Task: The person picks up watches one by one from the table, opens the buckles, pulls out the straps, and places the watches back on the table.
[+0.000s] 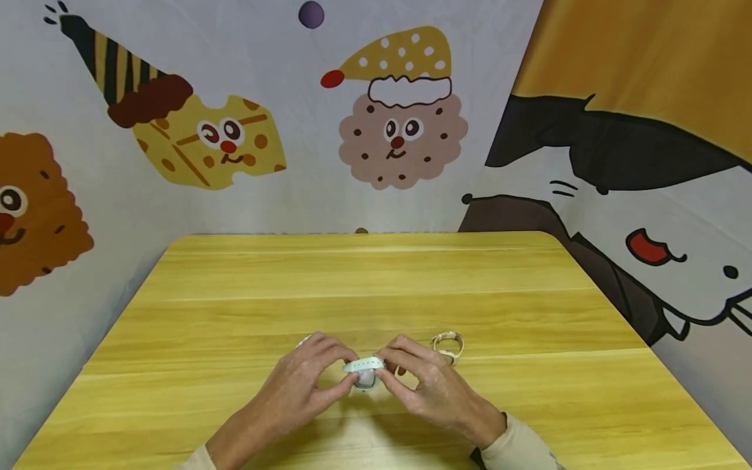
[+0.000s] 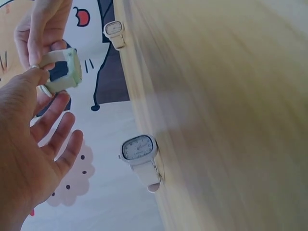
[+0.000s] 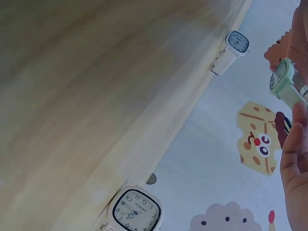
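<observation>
Both hands hold a mint-green wristwatch above the near middle of the table, its strap bent round into a loop. My left hand pinches one side of the strap between thumb and fingers. On the other side my right hand pinches the strap too, thumb below and index finger above. In the left wrist view the watch shows its case from the side, with both hands' fingertips meeting at the strap ends. The right wrist view shows the round-cornered dial of the green watch facing away from the fingers.
A cream wristwatch stands on its strap just beyond my right hand. Another white wristwatch stands beyond my left hand, mostly hidden in the head view. The wooden table reaches back to a cartoon-printed cloth.
</observation>
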A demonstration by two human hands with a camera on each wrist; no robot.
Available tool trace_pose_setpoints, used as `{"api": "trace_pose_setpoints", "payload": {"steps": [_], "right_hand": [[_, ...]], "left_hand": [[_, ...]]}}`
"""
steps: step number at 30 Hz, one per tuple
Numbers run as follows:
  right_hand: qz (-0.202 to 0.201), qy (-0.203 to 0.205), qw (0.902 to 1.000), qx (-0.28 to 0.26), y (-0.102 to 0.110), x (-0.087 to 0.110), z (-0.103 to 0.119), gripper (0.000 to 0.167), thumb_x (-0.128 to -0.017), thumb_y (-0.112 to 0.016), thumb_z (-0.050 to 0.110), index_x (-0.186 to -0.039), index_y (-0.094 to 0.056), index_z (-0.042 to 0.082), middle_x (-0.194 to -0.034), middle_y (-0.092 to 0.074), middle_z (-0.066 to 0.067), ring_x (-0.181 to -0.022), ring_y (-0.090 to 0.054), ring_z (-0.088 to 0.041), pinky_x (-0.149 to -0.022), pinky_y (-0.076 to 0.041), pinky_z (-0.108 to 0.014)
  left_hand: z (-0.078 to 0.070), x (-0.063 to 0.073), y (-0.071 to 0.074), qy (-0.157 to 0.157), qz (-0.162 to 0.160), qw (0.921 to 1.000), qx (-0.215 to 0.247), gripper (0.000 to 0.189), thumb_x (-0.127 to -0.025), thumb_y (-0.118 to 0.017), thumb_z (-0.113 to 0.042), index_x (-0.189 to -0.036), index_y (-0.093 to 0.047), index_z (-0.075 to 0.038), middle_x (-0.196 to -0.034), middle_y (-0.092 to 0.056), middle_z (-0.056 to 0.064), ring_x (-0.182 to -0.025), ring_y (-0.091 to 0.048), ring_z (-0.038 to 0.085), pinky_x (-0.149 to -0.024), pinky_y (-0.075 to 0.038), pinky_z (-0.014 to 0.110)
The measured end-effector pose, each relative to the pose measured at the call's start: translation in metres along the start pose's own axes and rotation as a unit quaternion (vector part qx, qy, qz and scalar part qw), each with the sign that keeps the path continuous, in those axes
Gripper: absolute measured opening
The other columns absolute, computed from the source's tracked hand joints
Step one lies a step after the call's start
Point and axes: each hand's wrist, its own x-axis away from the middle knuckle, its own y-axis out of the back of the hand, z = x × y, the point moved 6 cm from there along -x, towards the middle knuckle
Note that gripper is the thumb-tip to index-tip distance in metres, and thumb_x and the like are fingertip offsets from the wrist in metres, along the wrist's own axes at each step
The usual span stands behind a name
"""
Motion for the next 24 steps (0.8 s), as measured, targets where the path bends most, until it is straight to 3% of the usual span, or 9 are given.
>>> {"api": "trace_pose_setpoints", "payload": {"steps": [6, 14, 24], "right_hand": [[0.002, -0.008, 0.9999, -0.009, 0.0020, 0.0002, -0.0004, 0.015, -0.096, -0.072, 0.006, -0.111, -0.072, 0.007, -0.106, -0.063, 0.004, -0.083, -0.059, -0.003, -0.070, -0.053, -0.015], [0.001, -0.019, 0.9994, -0.028, 0.0035, 0.0005, -0.0020, 0.018, -0.095, -0.071, 0.003, -0.113, -0.071, 0.007, -0.107, -0.062, 0.003, -0.082, -0.058, -0.004, -0.071, -0.053, -0.016], [-0.012, -0.002, 0.9994, -0.032, 0.0047, -0.0005, 0.0016, 0.011, -0.099, -0.069, 0.010, -0.110, -0.072, 0.008, -0.104, -0.062, 0.004, -0.081, -0.056, -0.003, -0.067, -0.054, -0.019]], "left_hand": [[0.0005, 0.0015, 0.0011, -0.009, -0.004, 1.0000, 0.003, 0.018, -0.092, -0.078, -0.030, -0.102, -0.074, -0.016, -0.106, -0.067, -0.009, -0.101, -0.060, 0.011, -0.080, -0.059, 0.032], [-0.0010, 0.0009, 0.0009, -0.021, -0.009, 0.9997, 0.011, 0.027, -0.091, -0.080, -0.026, -0.114, -0.075, -0.014, -0.107, -0.069, -0.008, -0.101, -0.061, 0.011, -0.079, -0.059, 0.032], [-0.0080, 0.0001, 0.0015, -0.020, -0.018, 0.9992, 0.028, 0.015, -0.092, -0.079, -0.028, -0.103, -0.075, -0.018, -0.106, -0.069, -0.011, -0.101, -0.060, 0.010, -0.081, -0.059, 0.034]]}}
